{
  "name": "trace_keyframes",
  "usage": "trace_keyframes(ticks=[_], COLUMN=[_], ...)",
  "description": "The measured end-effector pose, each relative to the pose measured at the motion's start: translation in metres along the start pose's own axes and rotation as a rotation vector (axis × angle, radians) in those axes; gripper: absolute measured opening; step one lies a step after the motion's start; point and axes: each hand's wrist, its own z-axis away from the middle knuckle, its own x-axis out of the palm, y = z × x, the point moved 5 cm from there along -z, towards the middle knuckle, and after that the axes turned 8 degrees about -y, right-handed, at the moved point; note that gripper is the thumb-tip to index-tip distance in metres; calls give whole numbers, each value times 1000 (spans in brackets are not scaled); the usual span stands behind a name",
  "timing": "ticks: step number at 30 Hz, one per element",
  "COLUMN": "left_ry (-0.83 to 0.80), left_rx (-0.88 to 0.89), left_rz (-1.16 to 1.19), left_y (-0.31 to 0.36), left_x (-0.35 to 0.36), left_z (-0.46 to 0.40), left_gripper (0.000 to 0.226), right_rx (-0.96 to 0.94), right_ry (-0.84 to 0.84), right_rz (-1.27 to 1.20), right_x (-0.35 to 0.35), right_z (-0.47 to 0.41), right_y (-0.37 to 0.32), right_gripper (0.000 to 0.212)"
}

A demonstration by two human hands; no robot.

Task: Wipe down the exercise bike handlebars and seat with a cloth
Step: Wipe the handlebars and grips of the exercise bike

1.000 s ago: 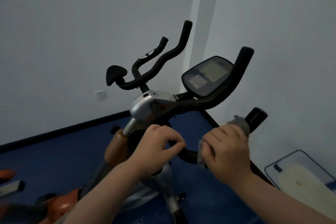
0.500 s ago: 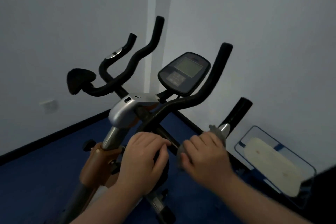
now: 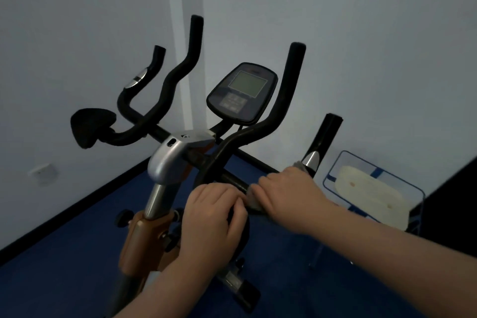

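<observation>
The exercise bike's black handlebars [image 3: 273,121] rise in front of me, with a console [image 3: 242,93] between the two tall bars. My right hand [image 3: 291,193] grips a grey cloth [image 3: 254,199] wrapped round the lower right bar, just below its silver sensor plate [image 3: 311,159]. My left hand [image 3: 211,217] curls over the near part of the handlebar by the stem, close beside the right hand. An elbow pad [image 3: 91,130] sits on the left bar. The seat is out of view.
Grey walls meet in a corner right behind the bike. Blue carpet [image 3: 64,266] covers the floor. At the right stands a clear blue-edged container [image 3: 374,193] holding a pale object, next to a dark edge. The silver and orange stem [image 3: 167,162] drops below my hands.
My right hand with the cloth has slid down the right bar toward the stem, uncovering the silver sensor plate. My view has swung to the right. The left hand keeps its hold.
</observation>
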Motion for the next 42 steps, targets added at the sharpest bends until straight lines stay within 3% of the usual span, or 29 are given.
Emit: trace_keyframes(ticks=[3,5,9,12,16,19,24,28,30,33,36,39,42], left_ry=[29,95,176,186,201,197,122,78,82,5,-123,-179,-156], left_rx=[50,46,15,25,33,22,9,-8,0,-63,-141,-107,-114], left_rz=[-15,-1,5,15,27,20,-19,4,16,-15,-51,184,225], left_y=[-2,-5,-9,-11,-11,-11,-8,-9,-8,-4,3,17,27], left_x=[-3,-5,-7,-5,-3,-4,-4,-4,-6,-4,8,22,33], left_z=[6,7,11,13,11,9,10,9,8,3,-11,-43,-73], left_gripper=[23,23,26,26,26,25,26,28,28,25,15,18,22], right_rx=[108,122,-19,-114,-100,-136,16,-146,-126,198,537,701,838], right_ry=[84,-46,-257,-258,-267,-265,-96,149,304,557,760,975,1073], right_rz=[-26,-38,-177,-235,-220,-208,-262,-64,-53,-346,-825,-1174,-1474], right_x=[-5,1,1,4,14,1,5,0,5,20,43,43,33], right_z=[13,-3,-66,-56,-38,-61,-42,12,34,48,39,25,20], right_y=[0,-9,-12,-6,4,-7,-8,22,56,71,26,-2,22], right_gripper=[39,29,43,38,44,33,38,41,37,37,41,48,49])
